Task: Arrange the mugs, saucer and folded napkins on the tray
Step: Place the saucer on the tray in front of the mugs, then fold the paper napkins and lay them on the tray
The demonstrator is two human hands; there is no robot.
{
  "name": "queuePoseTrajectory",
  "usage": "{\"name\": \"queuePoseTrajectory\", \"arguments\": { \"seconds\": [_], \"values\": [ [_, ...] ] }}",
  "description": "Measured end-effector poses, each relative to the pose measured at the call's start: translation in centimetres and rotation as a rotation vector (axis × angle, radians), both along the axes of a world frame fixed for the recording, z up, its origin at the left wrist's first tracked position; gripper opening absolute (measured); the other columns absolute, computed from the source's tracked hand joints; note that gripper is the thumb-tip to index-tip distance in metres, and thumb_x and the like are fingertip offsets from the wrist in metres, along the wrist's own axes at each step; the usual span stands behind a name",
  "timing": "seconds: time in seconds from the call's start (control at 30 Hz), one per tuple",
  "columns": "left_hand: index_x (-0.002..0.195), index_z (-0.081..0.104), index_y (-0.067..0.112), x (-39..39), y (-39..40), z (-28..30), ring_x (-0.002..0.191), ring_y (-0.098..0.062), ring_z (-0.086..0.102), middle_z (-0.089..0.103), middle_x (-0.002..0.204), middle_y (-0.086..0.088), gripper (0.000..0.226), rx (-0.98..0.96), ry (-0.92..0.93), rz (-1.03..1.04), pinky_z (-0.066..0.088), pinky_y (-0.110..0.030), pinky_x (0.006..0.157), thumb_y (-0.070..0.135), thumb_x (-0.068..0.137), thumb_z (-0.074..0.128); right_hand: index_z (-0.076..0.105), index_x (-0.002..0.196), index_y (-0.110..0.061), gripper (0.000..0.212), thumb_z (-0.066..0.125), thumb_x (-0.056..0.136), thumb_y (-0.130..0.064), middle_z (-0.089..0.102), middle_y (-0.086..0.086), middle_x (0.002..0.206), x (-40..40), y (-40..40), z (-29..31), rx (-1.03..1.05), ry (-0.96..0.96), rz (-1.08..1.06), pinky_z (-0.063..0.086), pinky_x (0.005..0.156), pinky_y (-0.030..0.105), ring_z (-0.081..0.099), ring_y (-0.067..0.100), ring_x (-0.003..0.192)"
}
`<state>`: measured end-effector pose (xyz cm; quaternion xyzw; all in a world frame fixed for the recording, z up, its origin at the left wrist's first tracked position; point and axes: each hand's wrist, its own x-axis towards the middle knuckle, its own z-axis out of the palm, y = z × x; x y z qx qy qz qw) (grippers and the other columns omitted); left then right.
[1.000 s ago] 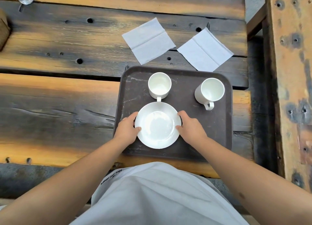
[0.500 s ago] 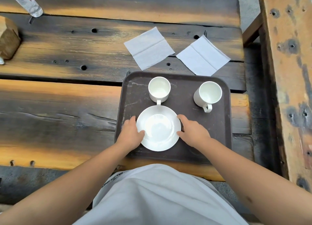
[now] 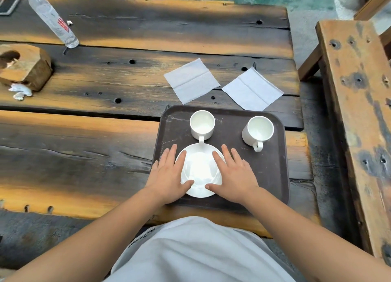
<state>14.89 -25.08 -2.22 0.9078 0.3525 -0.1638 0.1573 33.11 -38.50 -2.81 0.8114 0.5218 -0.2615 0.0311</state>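
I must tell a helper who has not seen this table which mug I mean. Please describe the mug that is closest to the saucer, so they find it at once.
On the wooden table lies a dark brown tray holding two white mugs. The wanted mug stands near the tray's far edge, toward its left corner, directly behind the white saucer. Unlike the other mug, which stands alone near the right side, its handle points at the saucer's rim and seems to touch it.
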Motion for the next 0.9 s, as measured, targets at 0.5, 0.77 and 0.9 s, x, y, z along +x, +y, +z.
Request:
{"name": "queuePoseTrajectory", "arguments": {
  "seconds": [0.5,0.77,0.9],
  "values": [
    [0.155,0.002,0.029,3.0,1.8,3.5,0.15,-0.024,-0.009,-0.01,0.164,-0.004,0.096,0.03,-0.123,0.034,0.014,-0.052,0.117,0.08,0.078,0.03,-0.002,0.153,-0.035,0.103,0.025,0.07,-0.089,-0.017,-0.001,0.163,0.1,2.2,3.5,0.153,0.008,-0.042,0.006,0.118,0.05,-0.014,0.022,0.149],
    [0.155,0.013,0.024,6.2,6.7,4.5,0.15,-0.026,-0.003,0.0,0.164,-0.008,0.089,0.023,-0.234,0.093,0.011,-0.045,0.119,0.071,0.084,0.04,0.008,0.153,-0.033,0.093,0.04,0.079,-0.079,-0.002,0.0,0.165,4.1,6.4,5.6,0.27,0.069,-0.102,0.012,0.118,0.047,-0.003,0.02,0.15],
    [0.154,0.016,0.023,7.8,9.9,3.8,0.15,-0.027,0.001,0.003,0.164,-0.009,0.085,0.021,-0.243,0.125,0.013,-0.047,0.119,0.068,0.086,0.044,0.015,0.153,-0.03,0.09,0.042,0.08,-0.076,0.006,0.002,0.164,5.7,9.2,5.7,0.291,0.087,-0.111,0.015,0.118,0.048,0.001,0.02,0.15]
  ]
}}
